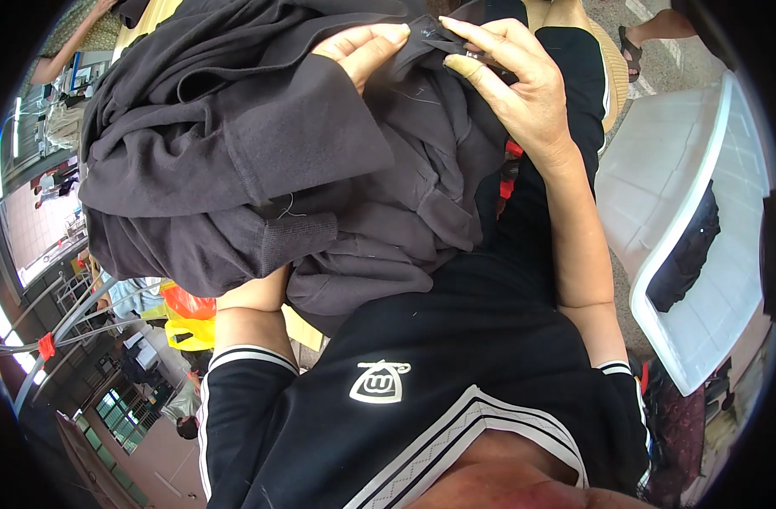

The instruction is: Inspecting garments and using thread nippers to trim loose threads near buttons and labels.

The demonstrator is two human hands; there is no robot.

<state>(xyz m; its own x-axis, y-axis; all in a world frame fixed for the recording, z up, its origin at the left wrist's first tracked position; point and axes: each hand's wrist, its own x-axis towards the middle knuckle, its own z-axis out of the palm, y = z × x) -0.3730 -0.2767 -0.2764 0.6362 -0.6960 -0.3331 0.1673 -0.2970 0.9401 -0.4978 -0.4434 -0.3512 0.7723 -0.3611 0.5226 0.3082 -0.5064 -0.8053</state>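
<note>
On the person's lap: one dark grey garment (260, 161), soft matte knit, bunched in thick folds, with a ribbed cuff (299, 242) at its lower edge and loose pale threads lying on the cloth. It covers the left forearm and spills over the black shorts.

Left hand (362, 47): palm up beneath a fold near the top of the heap, fingers together and slightly curled, thumb laid across them, pressing the cloth's edge.

Right hand (511, 85): arched over the same spot, wrist bent, forearm running down toward the lower right. Thumb and forefinger pinch a small dark tab of the garment just beside the left fingertips; the other fingers are spread and rest lightly on the cloth.

Shorts (456, 373): black, smooth, with white side stripes and a white printed emblem.

Red clip or strap (511, 170): small, bright, showing under the right wrist; what it is, cannot be told.

Bin (702, 212): white translucent plastic, rectangular, rounded rim, to the right on the floor, holding a dark folded piece (685, 250).

Bag (188, 318): yellow and orange plastic, crumpled, lower left.
</note>
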